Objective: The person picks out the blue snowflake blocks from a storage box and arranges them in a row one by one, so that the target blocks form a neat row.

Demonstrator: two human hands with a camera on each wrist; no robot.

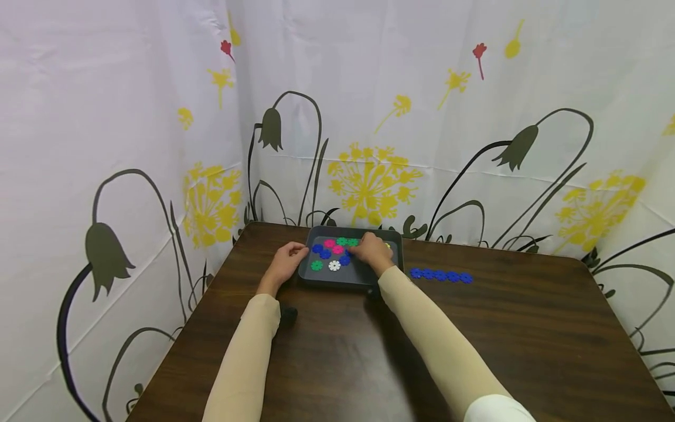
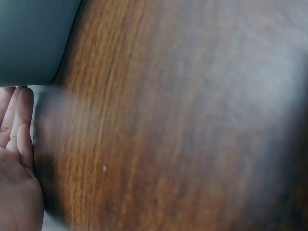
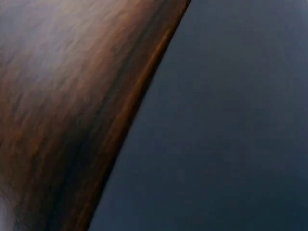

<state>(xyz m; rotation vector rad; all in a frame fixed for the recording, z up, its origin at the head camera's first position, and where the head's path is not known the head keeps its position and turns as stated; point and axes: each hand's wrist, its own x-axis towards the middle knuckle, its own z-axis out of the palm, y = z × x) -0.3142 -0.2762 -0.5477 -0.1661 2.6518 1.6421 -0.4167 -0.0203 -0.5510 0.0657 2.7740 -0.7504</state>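
Observation:
A dark grey tray (image 1: 337, 283) at the table's far side holds flower-shaped plastic discs. My left hand (image 1: 287, 261) is at the tray's left rim, its fingertips right by the edge. In the left wrist view its fingers (image 2: 23, 108) look nearly straight beside the tray's corner (image 2: 36, 43). Over the tray, my right hand (image 1: 371, 252) reaches down with bent fingers. Its fingertips are right at a blue disc (image 1: 344, 259); I cannot tell whether they pinch one. Around them lie a white disc (image 1: 334, 265), a pink disc (image 1: 337, 249) and a green disc (image 1: 316, 265).
To the right of the tray, several blue discs (image 1: 440, 275) form a row on the brown wooden table (image 1: 506, 328). A white curtain (image 1: 337, 70) with printed flowers hangs behind the table and along its left side.

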